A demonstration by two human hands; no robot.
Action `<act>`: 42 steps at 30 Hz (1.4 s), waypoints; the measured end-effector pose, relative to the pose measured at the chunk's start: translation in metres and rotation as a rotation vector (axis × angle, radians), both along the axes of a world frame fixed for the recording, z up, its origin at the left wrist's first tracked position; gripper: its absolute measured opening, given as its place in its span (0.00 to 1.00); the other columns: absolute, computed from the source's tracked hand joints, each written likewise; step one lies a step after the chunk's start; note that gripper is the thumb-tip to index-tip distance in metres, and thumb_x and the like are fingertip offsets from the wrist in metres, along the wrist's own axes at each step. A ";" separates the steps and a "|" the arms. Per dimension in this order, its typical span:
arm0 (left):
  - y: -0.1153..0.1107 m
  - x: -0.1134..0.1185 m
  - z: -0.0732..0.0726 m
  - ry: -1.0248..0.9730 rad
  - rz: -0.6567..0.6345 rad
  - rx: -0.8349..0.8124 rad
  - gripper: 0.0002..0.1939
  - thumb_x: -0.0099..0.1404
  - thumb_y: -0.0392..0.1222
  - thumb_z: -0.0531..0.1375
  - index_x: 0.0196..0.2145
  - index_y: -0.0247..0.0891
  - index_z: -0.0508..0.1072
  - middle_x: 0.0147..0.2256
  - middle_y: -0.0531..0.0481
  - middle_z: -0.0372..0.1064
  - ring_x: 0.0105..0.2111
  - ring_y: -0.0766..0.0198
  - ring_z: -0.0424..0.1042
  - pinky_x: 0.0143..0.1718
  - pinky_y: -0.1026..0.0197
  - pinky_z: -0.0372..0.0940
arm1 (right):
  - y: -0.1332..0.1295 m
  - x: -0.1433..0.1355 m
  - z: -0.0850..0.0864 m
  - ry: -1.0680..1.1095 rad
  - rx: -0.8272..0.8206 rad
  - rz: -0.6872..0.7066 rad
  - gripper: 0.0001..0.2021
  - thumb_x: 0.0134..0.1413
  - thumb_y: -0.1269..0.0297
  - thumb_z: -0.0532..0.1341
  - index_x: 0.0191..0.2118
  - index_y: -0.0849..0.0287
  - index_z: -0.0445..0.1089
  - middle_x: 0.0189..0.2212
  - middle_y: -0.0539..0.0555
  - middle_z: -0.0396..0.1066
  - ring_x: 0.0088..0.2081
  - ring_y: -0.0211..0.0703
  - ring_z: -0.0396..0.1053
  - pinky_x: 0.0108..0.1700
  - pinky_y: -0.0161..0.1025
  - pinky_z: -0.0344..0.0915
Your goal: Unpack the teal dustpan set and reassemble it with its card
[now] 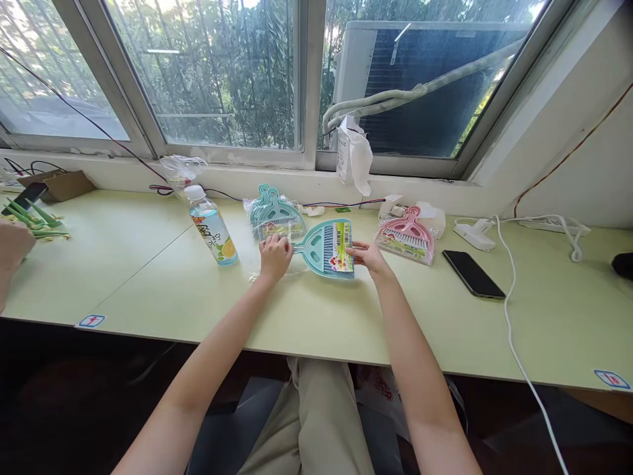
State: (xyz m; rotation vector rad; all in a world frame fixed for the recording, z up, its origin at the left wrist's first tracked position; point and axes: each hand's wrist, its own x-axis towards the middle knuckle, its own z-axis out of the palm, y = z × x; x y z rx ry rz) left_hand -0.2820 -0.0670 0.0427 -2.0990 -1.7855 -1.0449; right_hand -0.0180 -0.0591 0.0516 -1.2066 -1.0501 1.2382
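Note:
A teal mini dustpan (pixel 314 248) with a small brush and a yellow-green label lies sideways between my hands, just over the table. My left hand (pixel 275 257) is closed around its handle end at the left. At the right edge, my right hand (pixel 370 257) pinches the pan's rim beside the brush bristles. Clear plastic wrap (pixel 297 265) shows under and beside my left hand. Behind it, more teal dustpan sets (pixel 275 214) lie in clear plastic. Pink dustpan sets (pixel 408 236) in plastic lie to the right of my right hand.
A drink bottle (pixel 213 227) stands left of my hands. To the right are a black phone (pixel 473 274), a white cable (pixel 512 290) hanging over the table edge, and a white plug (pixel 475 234). At far left, another person's hand (pixel 14 251) is near green stalks (pixel 37 221).

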 end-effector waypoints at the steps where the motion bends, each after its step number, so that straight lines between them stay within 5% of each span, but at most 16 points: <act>1: -0.001 0.000 0.001 -0.012 -0.024 0.008 0.12 0.66 0.40 0.50 0.27 0.40 0.68 0.36 0.44 0.67 0.42 0.54 0.65 0.48 0.52 0.53 | -0.001 -0.002 0.001 0.007 -0.015 0.014 0.16 0.32 0.72 0.73 0.33 0.62 0.72 0.24 0.53 0.77 0.25 0.41 0.75 0.26 0.36 0.72; 9: -0.010 0.010 0.003 -0.004 -0.243 -0.002 0.11 0.66 0.41 0.50 0.29 0.41 0.69 0.39 0.46 0.67 0.43 0.57 0.64 0.50 0.52 0.52 | -0.005 -0.027 -0.004 0.015 0.057 0.084 0.17 0.34 0.66 0.73 0.35 0.61 0.74 0.28 0.54 0.78 0.27 0.42 0.75 0.27 0.36 0.72; 16: -0.015 0.012 0.005 -0.050 -0.297 0.028 0.10 0.67 0.42 0.50 0.34 0.42 0.69 0.43 0.47 0.69 0.47 0.56 0.65 0.55 0.50 0.49 | -0.009 -0.047 -0.012 0.067 0.105 0.078 0.20 0.34 0.60 0.73 0.37 0.61 0.73 0.30 0.55 0.78 0.29 0.42 0.75 0.29 0.37 0.72; 21: -0.018 0.015 0.008 -0.178 -0.438 -0.019 0.14 0.67 0.41 0.49 0.49 0.44 0.65 0.54 0.48 0.66 0.56 0.58 0.62 0.62 0.49 0.43 | -0.011 -0.052 -0.010 0.053 0.121 0.022 0.21 0.35 0.59 0.72 0.39 0.61 0.72 0.32 0.55 0.78 0.30 0.43 0.75 0.28 0.37 0.72; 27: -0.023 0.025 0.005 -0.290 -0.680 -0.128 0.22 0.68 0.44 0.48 0.58 0.44 0.58 0.62 0.46 0.56 0.62 0.59 0.54 0.63 0.50 0.47 | -0.015 -0.066 -0.011 -0.018 0.192 -0.090 0.19 0.36 0.58 0.71 0.37 0.60 0.71 0.30 0.54 0.78 0.29 0.42 0.74 0.29 0.38 0.73; 32: -0.030 0.030 0.007 -0.400 -0.453 0.021 0.23 0.67 0.45 0.52 0.58 0.46 0.58 0.62 0.46 0.54 0.66 0.56 0.44 0.65 0.43 0.33 | -0.020 -0.072 -0.009 0.099 0.169 -0.147 0.19 0.38 0.58 0.70 0.37 0.60 0.69 0.33 0.55 0.77 0.31 0.43 0.74 0.31 0.39 0.74; 36: -0.024 0.021 0.010 -0.765 -0.138 0.191 0.33 0.65 0.49 0.55 0.63 0.46 0.45 0.67 0.43 0.37 0.67 0.54 0.32 0.64 0.41 0.42 | -0.024 -0.070 -0.004 0.229 0.164 -0.175 0.18 0.38 0.60 0.70 0.36 0.61 0.68 0.35 0.56 0.77 0.34 0.43 0.75 0.33 0.39 0.74; 39: -0.010 0.011 0.008 -1.085 -0.088 0.102 0.42 0.61 0.53 0.59 0.63 0.48 0.38 0.67 0.41 0.34 0.67 0.55 0.41 0.60 0.48 0.55 | -0.026 -0.072 -0.002 0.260 0.178 -0.176 0.18 0.39 0.60 0.70 0.36 0.61 0.68 0.36 0.56 0.77 0.34 0.43 0.75 0.34 0.39 0.74; 42: 0.003 0.006 0.005 -1.373 -0.233 -0.163 0.37 0.60 0.54 0.61 0.60 0.47 0.47 0.63 0.40 0.50 0.59 0.56 0.60 0.50 0.56 0.67 | -0.027 -0.077 -0.005 0.255 0.180 -0.186 0.18 0.39 0.60 0.70 0.36 0.61 0.67 0.35 0.56 0.77 0.33 0.44 0.75 0.33 0.39 0.74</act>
